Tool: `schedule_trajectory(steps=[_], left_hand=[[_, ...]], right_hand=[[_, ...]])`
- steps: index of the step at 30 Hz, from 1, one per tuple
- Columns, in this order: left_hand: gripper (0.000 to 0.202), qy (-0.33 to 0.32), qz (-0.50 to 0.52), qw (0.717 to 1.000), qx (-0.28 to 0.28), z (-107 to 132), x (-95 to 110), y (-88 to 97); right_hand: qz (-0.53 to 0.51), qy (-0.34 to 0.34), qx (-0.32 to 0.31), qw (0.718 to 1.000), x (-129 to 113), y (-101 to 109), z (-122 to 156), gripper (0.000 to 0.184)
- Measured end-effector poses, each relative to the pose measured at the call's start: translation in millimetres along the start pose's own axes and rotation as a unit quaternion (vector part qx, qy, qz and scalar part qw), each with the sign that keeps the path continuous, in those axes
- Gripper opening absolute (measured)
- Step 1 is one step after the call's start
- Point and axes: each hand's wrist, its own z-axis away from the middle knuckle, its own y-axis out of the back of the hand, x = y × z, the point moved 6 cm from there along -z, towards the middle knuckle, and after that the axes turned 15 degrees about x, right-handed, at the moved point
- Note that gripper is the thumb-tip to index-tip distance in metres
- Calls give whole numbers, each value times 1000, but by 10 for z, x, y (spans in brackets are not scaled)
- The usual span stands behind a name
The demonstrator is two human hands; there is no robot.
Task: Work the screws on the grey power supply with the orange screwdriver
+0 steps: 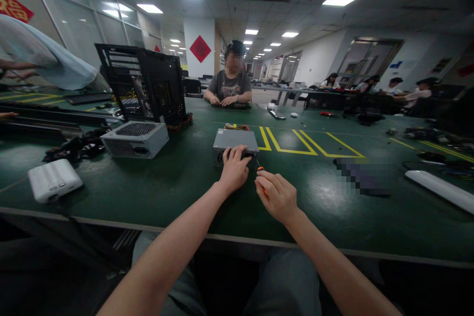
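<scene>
Screwdriver (261, 170) held at a gray box (237, 139)

The right hand (277, 195) has its fingers clamped on the screwdriver's handle, the shaft pointing at the gray box's near right corner; the left hand (234, 170) lies against that box's near side, fingers slightly apart, any grip impossible to tell. The gray box sits on the bench (177, 192), with another metal box (151, 139) to its left, a black computer case (166, 86) farther back to its left, and a seated person (231, 86) beyond it.

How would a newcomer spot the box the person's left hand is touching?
Find the green table, then the yellow lines near its middle. Just left of them sits a grey metal box with the person's left hand at its front. Unlike the mesh-topped box farther left, its top is solid.
</scene>
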Motion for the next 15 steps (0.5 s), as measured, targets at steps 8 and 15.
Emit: schedule_trajectory(steps=[8,15], left_hand=[[36,4,-5,1000,-10,-2,-8,-12],[36,2,-2,1000,-8,-4,-10,-5]], right_hand=[[-17,-44,-29,998,-17,0,-10,10],[-23,-69,-32,997,24,2,3,8]])
